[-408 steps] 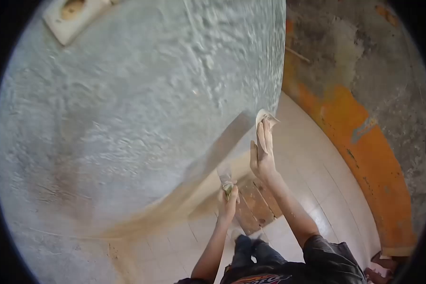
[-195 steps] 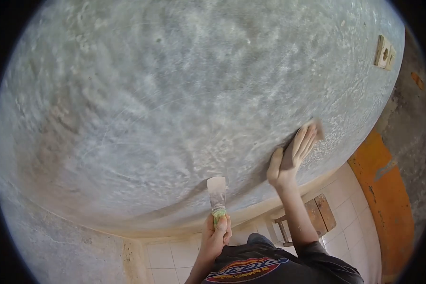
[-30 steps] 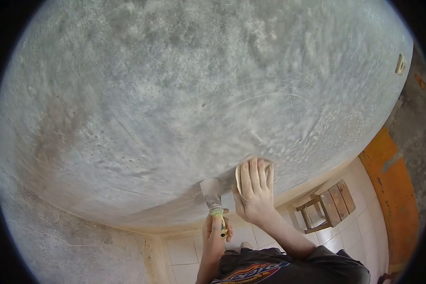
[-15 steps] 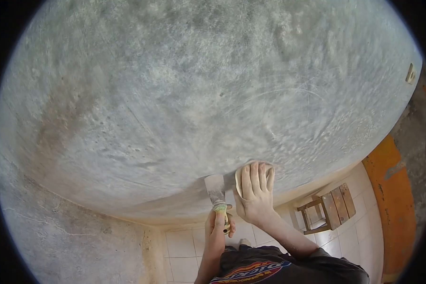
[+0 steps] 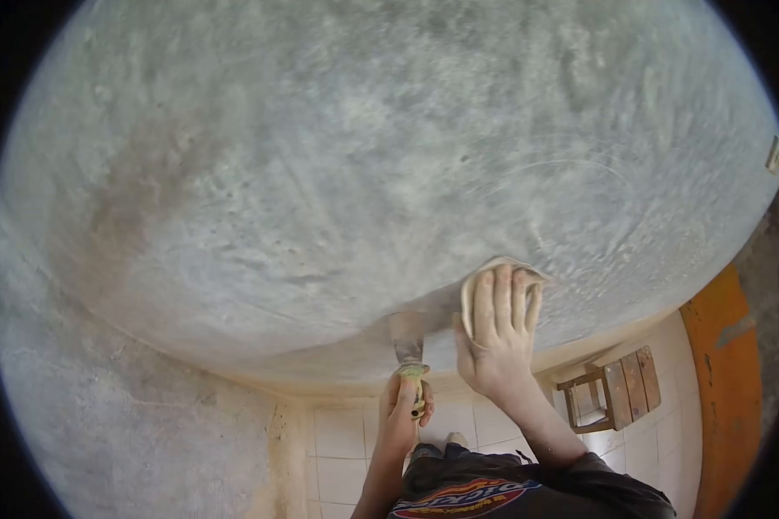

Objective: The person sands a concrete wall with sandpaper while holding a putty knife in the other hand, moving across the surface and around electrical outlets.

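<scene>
My left hand (image 5: 397,415) is wrapped round the handle of a putty knife (image 5: 408,340), its wide blade pointing up at the grey wall (image 5: 337,216). To its right, my right hand (image 5: 500,333) lies with fingers stretched over a pale, curled sheet of sandpaper (image 5: 468,310) against the wall. The sheet's edges show past the fingertips and beside the palm; the rest of it is hidden under the hand. A darker shadow runs along the wall around the blade and the sheet.
A small wooden stool (image 5: 619,394) stands on the white tiled floor (image 5: 339,432) to the right. Beyond it is an orange panel (image 5: 720,389). A second wall (image 5: 164,424) meets the first at the left, and a switch plate (image 5: 774,155) sits far right.
My right hand has slid up and to the right along the wall with the sandpaper. My left hand, still on the putty knife, has shifted slightly right. The view has moved a little.
</scene>
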`<state>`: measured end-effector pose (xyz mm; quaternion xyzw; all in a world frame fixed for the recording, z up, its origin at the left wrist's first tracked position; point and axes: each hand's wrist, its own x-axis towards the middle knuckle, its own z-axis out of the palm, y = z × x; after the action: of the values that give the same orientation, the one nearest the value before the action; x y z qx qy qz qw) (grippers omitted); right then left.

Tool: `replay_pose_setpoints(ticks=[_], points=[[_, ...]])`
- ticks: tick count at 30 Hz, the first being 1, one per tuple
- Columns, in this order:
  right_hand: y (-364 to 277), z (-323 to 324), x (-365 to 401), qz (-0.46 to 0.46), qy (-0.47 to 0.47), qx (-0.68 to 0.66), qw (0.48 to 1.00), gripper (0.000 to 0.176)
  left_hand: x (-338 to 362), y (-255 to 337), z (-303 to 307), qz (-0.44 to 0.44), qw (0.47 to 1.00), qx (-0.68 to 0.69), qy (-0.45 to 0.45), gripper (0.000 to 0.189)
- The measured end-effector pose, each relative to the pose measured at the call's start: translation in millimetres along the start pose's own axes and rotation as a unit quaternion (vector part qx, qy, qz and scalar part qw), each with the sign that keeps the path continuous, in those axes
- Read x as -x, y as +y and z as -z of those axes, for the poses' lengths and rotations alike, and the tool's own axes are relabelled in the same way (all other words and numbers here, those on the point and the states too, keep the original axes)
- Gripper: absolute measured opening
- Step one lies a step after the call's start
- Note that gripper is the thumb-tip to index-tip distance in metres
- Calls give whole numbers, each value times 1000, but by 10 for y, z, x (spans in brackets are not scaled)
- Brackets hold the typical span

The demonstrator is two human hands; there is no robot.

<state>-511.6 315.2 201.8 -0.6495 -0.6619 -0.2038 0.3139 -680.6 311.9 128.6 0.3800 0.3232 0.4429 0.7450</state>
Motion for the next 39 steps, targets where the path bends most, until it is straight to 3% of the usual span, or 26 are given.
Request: replay_pose_setpoints(ticks=[5,7,9,12,15,17,19,22,25,27,31,34,36,38,39], points=[[102,-541,442,-44,-4,11,999,69,70,-19,170,0,1000,-11,-2,36],[64,-413,263,-45,0,0,999,70,86,-29,202,-9,1000,-13,10,36],[-29,-223,-76,-27,73,14,997,70,104,37,297,-24,1000,-20,0,36],[-146,-116,-367,-23,113,1,993,70,107,152,419,-57,998,-5,-40,36],[-208,-598,-168,21,131,51,990,69,134,236,619,-77,994,27,-76,37],[-313,-857,84,41,117,66,990,68,153,298,780,-83,992,40,-88,38],[-512,-853,-10,-19,54,61,996,65,130,391,956,-92,994,10,-65,40],[-650,-462,-772,-21,212,104,971,74,168,589,1241,-109,993,16,-35,40],[-1037,-212,-1291,-11,261,59,964,76,179,894,1548,-111,993,-4,-23,39],[-1366,-385,-1393,38,256,88,962,75,198,1070,1780,-122,992,-6,-35,39],[-2028,-1101,-806,54,90,62,993,73,219,1329,2136,-135,990,-2,-29,39],[-1698,-1549,-338,35,86,111,989,77,212,1415,2290,-111,992,-22,-51,39],[-1418,-1520,-354,-91,235,20,968,74,184,1477,2358,-104,990,-59,-77,39],[-1298,-1127,-700,-103,325,20,940,71,163,1530,2410,-91,989,-64,-98,40],[-1321,-984,-868,-107,325,26,939,71,147,1548,2441,-85,988,-68,-110,40]])
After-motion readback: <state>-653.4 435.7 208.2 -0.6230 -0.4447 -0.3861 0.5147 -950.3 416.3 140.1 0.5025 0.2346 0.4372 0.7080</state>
